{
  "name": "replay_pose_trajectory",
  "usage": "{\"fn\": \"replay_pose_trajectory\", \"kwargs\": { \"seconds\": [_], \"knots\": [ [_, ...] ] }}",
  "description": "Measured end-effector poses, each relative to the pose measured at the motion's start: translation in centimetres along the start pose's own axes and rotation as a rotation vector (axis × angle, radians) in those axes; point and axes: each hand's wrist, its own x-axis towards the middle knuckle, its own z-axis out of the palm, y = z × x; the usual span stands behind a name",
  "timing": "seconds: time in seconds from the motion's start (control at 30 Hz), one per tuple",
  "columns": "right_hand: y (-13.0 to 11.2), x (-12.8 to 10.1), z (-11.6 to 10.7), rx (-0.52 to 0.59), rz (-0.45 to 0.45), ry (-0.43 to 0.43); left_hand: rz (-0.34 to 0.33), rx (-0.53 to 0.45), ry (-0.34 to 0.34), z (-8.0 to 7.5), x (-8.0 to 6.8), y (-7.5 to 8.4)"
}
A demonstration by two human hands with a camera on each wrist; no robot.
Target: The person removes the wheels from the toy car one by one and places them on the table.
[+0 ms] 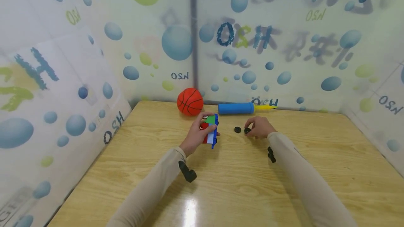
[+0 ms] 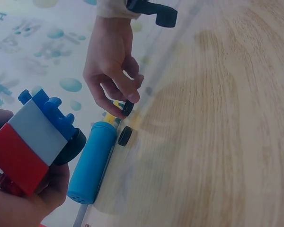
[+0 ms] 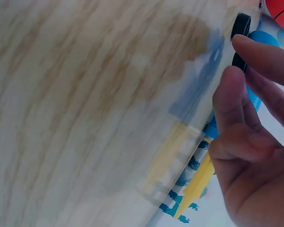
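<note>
Black and small, a wheel [image 1: 247, 130] is pinched by the right hand [image 1: 259, 126] at centre frame; it should be gripped by the rim. The block toy [image 1: 210, 129], clasped in the left hand [image 1: 196, 135], is best kept steady, its axle side turned rightward.

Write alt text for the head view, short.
A person's left hand grips a toy block vehicle over a wooden table, while the right hand pinches a small black wheel beside a second wheel. A basketball and blue pump lie behind.
</note>
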Motion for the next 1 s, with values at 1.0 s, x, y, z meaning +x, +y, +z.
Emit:
{"fn": "replay_pose_trajectory", "kwargs": {
  "seconds": [1.0],
  "knots": [
    [-0.4,1.1,0.5,-0.018,0.055,-0.012,-0.014,0.001,-0.029,0.1,-0.1,-0.1]
  ]
}}
